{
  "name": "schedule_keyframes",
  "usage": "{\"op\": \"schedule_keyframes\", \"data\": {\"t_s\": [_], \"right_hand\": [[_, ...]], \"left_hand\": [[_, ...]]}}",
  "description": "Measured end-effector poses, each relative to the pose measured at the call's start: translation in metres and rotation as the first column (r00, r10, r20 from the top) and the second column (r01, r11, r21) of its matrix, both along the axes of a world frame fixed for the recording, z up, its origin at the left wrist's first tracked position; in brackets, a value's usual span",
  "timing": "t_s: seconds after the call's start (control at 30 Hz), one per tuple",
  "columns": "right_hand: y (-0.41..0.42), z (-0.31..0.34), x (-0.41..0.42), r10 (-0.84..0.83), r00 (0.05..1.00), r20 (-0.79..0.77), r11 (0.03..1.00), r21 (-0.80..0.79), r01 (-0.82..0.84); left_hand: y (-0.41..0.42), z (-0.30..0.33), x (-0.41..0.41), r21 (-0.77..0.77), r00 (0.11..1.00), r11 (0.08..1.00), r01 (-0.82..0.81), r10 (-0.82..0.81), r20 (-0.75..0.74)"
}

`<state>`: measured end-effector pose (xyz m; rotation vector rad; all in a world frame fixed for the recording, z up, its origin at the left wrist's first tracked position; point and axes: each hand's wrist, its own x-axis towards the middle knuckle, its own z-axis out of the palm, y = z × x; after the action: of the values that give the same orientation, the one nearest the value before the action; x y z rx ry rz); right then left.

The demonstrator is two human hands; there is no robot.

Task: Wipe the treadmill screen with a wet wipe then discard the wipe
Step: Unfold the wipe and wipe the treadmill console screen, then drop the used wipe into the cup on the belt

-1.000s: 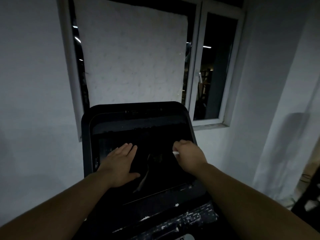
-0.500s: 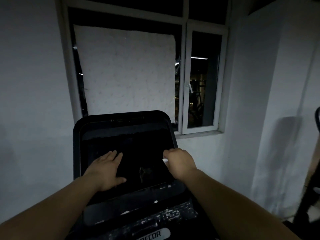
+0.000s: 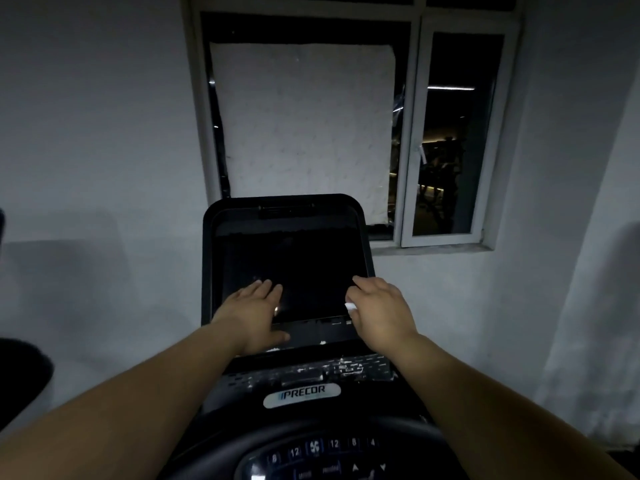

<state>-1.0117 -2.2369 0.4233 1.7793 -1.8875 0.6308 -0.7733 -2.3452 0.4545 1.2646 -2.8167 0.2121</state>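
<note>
The treadmill screen (image 3: pixel 294 268) is a dark, tilted panel in a black frame straight ahead. My left hand (image 3: pixel 254 315) lies flat on its lower left part, fingers spread and holding nothing. My right hand (image 3: pixel 379 311) is curled at the screen's lower right edge. A small white bit of the wet wipe (image 3: pixel 349 307) shows under its fingers; the rest of the wipe is hidden in the hand.
Below the screen sits the console with a Precor badge (image 3: pixel 301 394) and a keypad (image 3: pixel 322 455) on a curved bar. Behind is a white wall (image 3: pixel 97 133) with a window (image 3: pixel 446 133), its left pane covered by a white sheet (image 3: pixel 301 123).
The view has pulled back and tilted down, bringing the badge and keypad into sight. Both hands have slid toward the screen's lower edge.
</note>
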Motion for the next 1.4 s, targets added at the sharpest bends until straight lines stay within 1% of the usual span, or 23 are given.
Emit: {"op": "schedule_keyframes", "data": {"t_s": [0.17,0.23,0.37,0.53,0.63,0.73,0.93,1.1,1.27,1.4], "right_hand": [[0.029,-0.007,0.025,0.018,0.999,0.035,1.0,-0.013,-0.017],[0.041,-0.012,0.034,0.028,0.999,0.031,0.999,-0.041,-0.026],[0.07,-0.022,0.051,-0.004,1.0,0.017,0.997,-0.074,0.005],[0.118,-0.053,0.073,-0.061,0.998,0.016,0.997,-0.052,0.061],[0.153,-0.081,0.088,-0.105,0.994,0.022,0.994,-0.03,0.105],[0.191,-0.106,0.105,-0.123,0.992,0.021,0.991,-0.048,0.124],[0.267,-0.136,0.128,-0.226,0.974,0.005,0.974,-0.002,0.226],[0.318,-0.151,0.133,-0.293,0.956,0.013,0.956,0.034,0.293],[0.36,-0.165,0.128,-0.293,0.956,0.029,0.956,0.005,0.293],[0.396,-0.179,0.123,-0.317,0.947,0.056,0.948,0.03,0.316]], "left_hand": [[0.032,0.002,0.013,-0.008,1.0,1.0,0.013,-0.013,0.001],[0.043,0.0,0.017,0.003,0.999,1.0,0.028,-0.028,-0.016],[0.061,-0.012,0.024,0.009,0.996,0.997,0.081,-0.081,-0.042],[0.099,-0.042,0.035,0.085,0.983,0.981,0.176,-0.171,-0.071],[0.128,-0.071,0.042,0.124,0.973,0.965,0.23,-0.225,-0.055],[0.159,-0.097,0.046,0.163,0.958,0.944,0.286,-0.282,-0.051],[0.208,-0.138,0.049,0.243,0.934,0.904,0.351,-0.357,-0.021],[0.251,-0.158,0.049,0.244,0.912,0.881,0.405,-0.409,-0.038],[0.289,-0.174,0.037,0.262,0.904,0.868,0.422,-0.425,-0.049],[0.324,-0.185,0.028,0.27,0.903,0.865,0.424,-0.428,-0.047]]}}
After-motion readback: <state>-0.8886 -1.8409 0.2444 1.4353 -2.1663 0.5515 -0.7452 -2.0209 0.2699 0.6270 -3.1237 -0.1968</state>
